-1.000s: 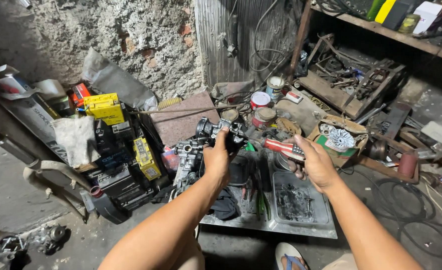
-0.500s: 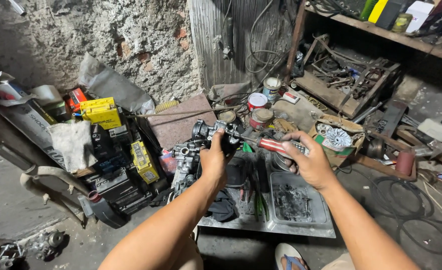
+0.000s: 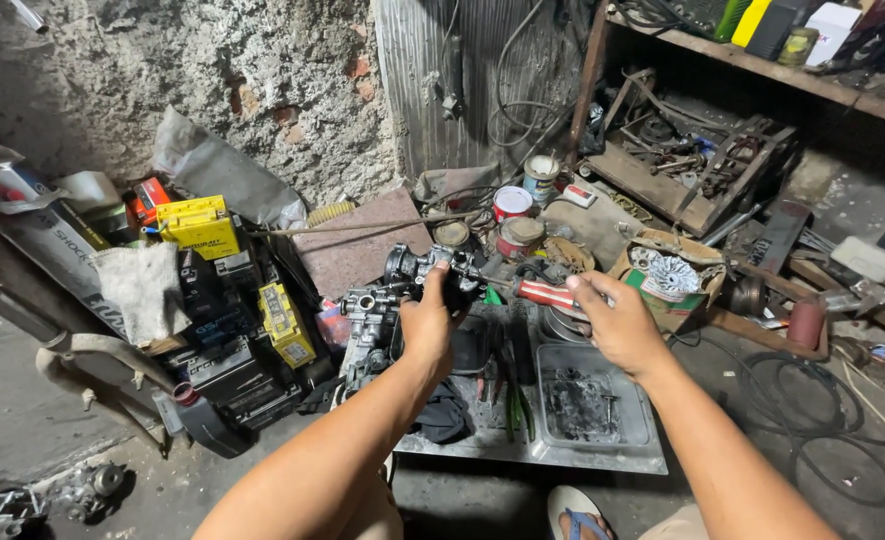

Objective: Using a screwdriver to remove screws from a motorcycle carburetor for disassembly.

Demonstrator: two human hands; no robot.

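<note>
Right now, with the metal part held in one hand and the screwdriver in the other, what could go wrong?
1. The left hand holds the carburetor in the air above the metal tray; if the red-handled screwdriver in the right hand slips, its tip might jab the left fingers.
2. A loosened small part could drop among the clutter in the tray and be hard to find.
</note>
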